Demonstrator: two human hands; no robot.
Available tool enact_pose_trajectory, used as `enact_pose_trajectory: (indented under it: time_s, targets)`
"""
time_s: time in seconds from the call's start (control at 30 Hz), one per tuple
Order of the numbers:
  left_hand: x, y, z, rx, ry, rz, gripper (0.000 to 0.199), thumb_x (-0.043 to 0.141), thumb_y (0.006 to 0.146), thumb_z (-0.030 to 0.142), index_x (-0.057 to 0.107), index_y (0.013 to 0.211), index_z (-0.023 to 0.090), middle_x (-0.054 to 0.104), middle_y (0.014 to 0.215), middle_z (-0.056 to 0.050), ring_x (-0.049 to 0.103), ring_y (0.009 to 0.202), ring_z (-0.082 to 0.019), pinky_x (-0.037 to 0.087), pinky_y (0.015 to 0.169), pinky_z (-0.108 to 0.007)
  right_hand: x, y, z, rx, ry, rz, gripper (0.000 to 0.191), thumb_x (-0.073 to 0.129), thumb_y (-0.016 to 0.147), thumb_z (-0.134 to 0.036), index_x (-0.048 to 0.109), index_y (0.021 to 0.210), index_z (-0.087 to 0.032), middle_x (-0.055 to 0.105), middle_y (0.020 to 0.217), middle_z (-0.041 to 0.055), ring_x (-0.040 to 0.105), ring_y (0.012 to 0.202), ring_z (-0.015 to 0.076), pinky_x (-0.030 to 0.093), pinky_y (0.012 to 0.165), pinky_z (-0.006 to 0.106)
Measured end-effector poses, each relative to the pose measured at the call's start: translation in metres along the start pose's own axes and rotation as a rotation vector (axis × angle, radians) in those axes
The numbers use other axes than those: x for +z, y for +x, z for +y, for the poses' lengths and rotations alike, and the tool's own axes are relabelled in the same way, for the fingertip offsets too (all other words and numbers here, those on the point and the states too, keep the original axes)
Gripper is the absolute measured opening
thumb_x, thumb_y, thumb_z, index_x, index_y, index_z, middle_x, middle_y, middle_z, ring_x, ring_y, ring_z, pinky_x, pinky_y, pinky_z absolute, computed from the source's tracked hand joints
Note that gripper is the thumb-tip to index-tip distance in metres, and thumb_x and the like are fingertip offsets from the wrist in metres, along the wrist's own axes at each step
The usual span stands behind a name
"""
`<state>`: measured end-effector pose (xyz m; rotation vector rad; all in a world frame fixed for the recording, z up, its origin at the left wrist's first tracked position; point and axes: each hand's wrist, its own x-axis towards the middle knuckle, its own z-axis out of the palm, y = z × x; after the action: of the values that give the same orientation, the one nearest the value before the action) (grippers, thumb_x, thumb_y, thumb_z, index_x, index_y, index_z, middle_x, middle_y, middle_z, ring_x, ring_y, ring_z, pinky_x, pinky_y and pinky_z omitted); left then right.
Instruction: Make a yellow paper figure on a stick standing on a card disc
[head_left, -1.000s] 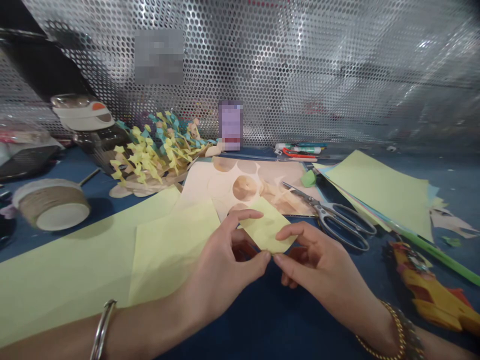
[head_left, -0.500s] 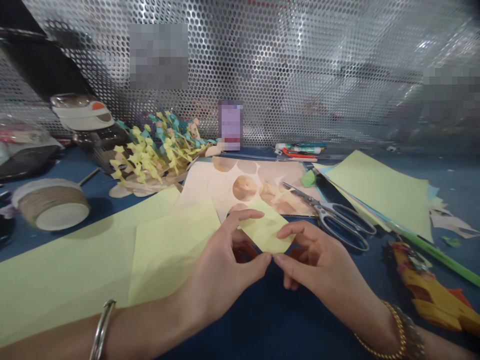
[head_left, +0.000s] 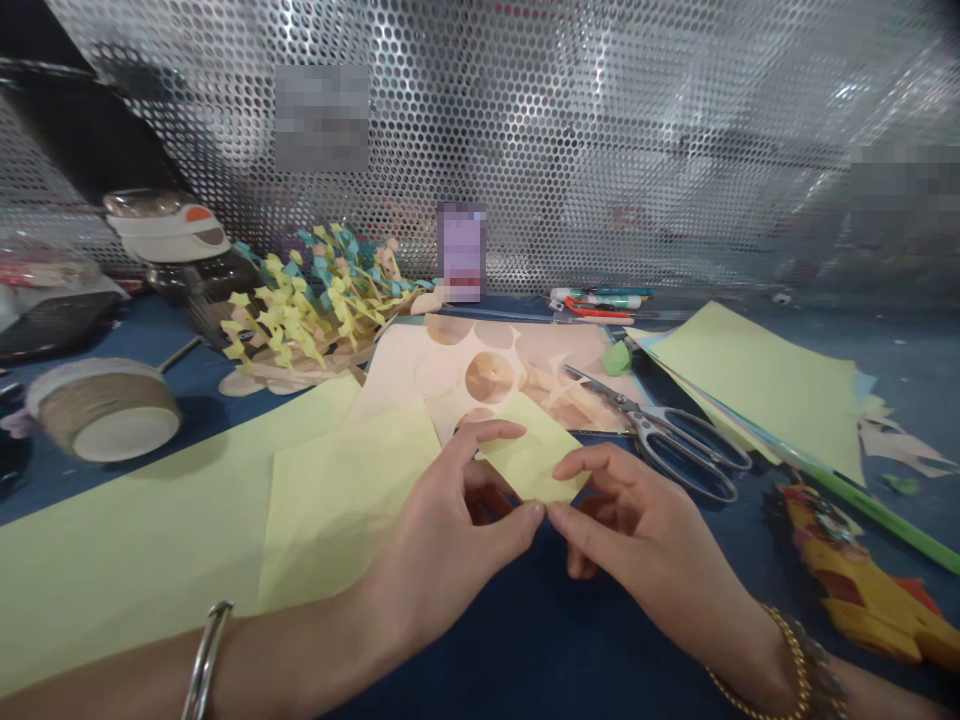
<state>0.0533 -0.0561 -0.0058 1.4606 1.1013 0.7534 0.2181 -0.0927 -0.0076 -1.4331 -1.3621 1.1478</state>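
Left hand [head_left: 442, 520] and right hand [head_left: 637, 530] are both gripping a small pale-yellow paper piece [head_left: 532, 460] with curled fingers, fingertips pinching its edges, and holding it over the dark blue work surface [head_left: 525, 650], just in front of a peach paper sheet with circular cut-outs [head_left: 397, 380]. Too hard a pinch is risking creases or a tear, while a loose grip is risking a drop onto the similar pale-yellow sheets [head_left: 345, 500] beside the left hand. A careless right wrist is also risking a knock against the steel scissors [head_left: 675, 445] lying nearby.
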Motion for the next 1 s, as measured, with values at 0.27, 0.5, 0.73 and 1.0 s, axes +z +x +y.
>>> enact_pose_trajectory:
  time_s: [0.27, 0.5, 0.73, 1.0]
  targets:
    - [0.0011, -0.0007, -0.0029, 0.022, -0.038, -0.009, 0.045, 0.063, 0.077, 0.023, 0.044, 0.118, 0.027, 0.061, 0.064, 0.005, 0.059, 0.061, -0.015, 0.046, 0.056, -0.025, 0.0009, -0.0023, 0.0013, -0.047, -0.027, 0.004, 0.015, 0.061, 0.081, -0.027, 0.053, 0.093, -0.022, 0.057, 0.054, -0.0069, 0.06, 0.046, 0.0106, 0.05, 0.046, 0.02]
    - [0.0013, -0.0009, -0.0028, 0.021, -0.044, -0.012, 0.044, 0.062, 0.078, 0.023, 0.042, 0.117, 0.028, 0.061, 0.064, 0.006, 0.061, 0.062, -0.015, 0.048, 0.057, -0.026, 0.0005, -0.0029, 0.0024, -0.074, -0.032, -0.005, 0.013, 0.06, 0.083, -0.027, 0.053, 0.094, -0.023, 0.058, 0.054, -0.0066, 0.061, 0.048, 0.0101, 0.051, 0.048, 0.019]
    - [0.0021, 0.0, -0.0032, 0.024, -0.087, -0.015, 0.043, 0.061, 0.079, 0.023, 0.041, 0.117, 0.027, 0.063, 0.068, 0.004, 0.061, 0.062, -0.015, 0.047, 0.059, -0.026, 0.0005, -0.0044, 0.0, -0.102, 0.022, 0.0, 0.012, 0.058, 0.084, -0.027, 0.054, 0.094, -0.022, 0.061, 0.06, -0.0038, 0.063, 0.053, 0.0111, 0.054, 0.051, 0.02]
    - [0.0019, -0.0001, -0.0033, 0.021, -0.083, -0.024, 0.043, 0.06, 0.079, 0.021, 0.041, 0.116, 0.028, 0.062, 0.068, 0.005, 0.06, 0.063, -0.015, 0.045, 0.058, -0.026, 0.0026, -0.0032, 0.004, -0.108, 0.044, 0.031, 0.018, 0.064, 0.078, -0.019, 0.053, 0.092, -0.023, 0.065, 0.066, -0.0029, 0.065, 0.057, 0.0118, 0.055, 0.052, 0.019]
